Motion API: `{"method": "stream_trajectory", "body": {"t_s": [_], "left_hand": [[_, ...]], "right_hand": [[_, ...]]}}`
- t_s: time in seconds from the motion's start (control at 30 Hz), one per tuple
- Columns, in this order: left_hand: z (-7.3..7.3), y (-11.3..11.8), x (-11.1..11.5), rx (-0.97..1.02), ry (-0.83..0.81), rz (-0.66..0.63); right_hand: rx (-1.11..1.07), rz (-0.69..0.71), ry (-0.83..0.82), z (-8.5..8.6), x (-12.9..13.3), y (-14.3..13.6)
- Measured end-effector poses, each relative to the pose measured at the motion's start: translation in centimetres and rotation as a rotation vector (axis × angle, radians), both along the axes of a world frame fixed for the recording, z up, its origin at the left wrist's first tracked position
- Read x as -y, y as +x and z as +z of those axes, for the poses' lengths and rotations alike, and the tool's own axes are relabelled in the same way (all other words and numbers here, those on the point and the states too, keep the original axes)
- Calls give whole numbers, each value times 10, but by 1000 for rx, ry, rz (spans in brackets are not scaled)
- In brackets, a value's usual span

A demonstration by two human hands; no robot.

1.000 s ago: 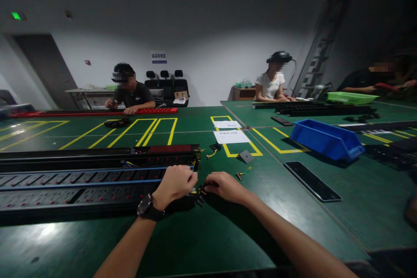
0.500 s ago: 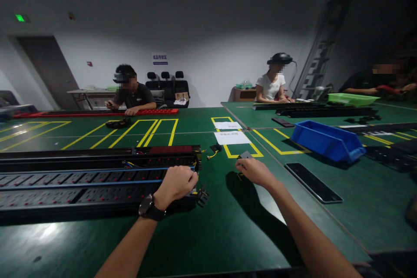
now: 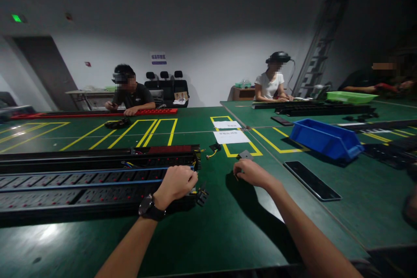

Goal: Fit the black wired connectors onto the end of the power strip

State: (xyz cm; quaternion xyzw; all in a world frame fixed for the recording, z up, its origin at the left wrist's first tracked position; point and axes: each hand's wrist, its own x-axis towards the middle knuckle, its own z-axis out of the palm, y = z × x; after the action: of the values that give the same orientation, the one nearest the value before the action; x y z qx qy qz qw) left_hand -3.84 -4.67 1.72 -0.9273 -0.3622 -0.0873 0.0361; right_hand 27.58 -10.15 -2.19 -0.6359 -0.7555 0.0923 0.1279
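My left hand (image 3: 178,184), with a black watch on its wrist, is closed over the right end of a long black socket strip (image 3: 107,196) lined with outlets and red dots. Its fingertips are hidden from me. By that end sits a small black clip-like part (image 3: 202,195). My right hand (image 3: 250,172) hovers just above the table, fingers bent downward and slightly apart, with nothing visible in them. Just beyond its knuckles lies a small grey plate (image 3: 245,155). A black connector with a yellow lead (image 3: 213,153) rests between the strip and the plate.
White paper labels (image 3: 232,137) lie inside yellow tape lines. To my right are a phone (image 3: 312,180) and a blue bin (image 3: 325,139). A green tray (image 3: 352,97) stands farther back. Co-workers (image 3: 135,93) sit across the green table (image 3: 195,243).
My right hand has drawn slightly left and back from the grey plate, which now shows more fully on the table. My left hand stays on the socket strip.
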Motion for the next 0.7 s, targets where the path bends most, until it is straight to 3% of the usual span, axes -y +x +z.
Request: {"method": "stream_trajectory", "body": {"t_s": [0.2,0.47,0.7], "left_hand": [[-1,-1,0,10,-2,-15],[2,-2,0,57,7,29],[0,-2,1,76,8,17]], "right_hand": [[91,-3,104,-2,0,-9],[79,28,94,-1,2,-13],[37,80,213,-2,2,-33]]}}
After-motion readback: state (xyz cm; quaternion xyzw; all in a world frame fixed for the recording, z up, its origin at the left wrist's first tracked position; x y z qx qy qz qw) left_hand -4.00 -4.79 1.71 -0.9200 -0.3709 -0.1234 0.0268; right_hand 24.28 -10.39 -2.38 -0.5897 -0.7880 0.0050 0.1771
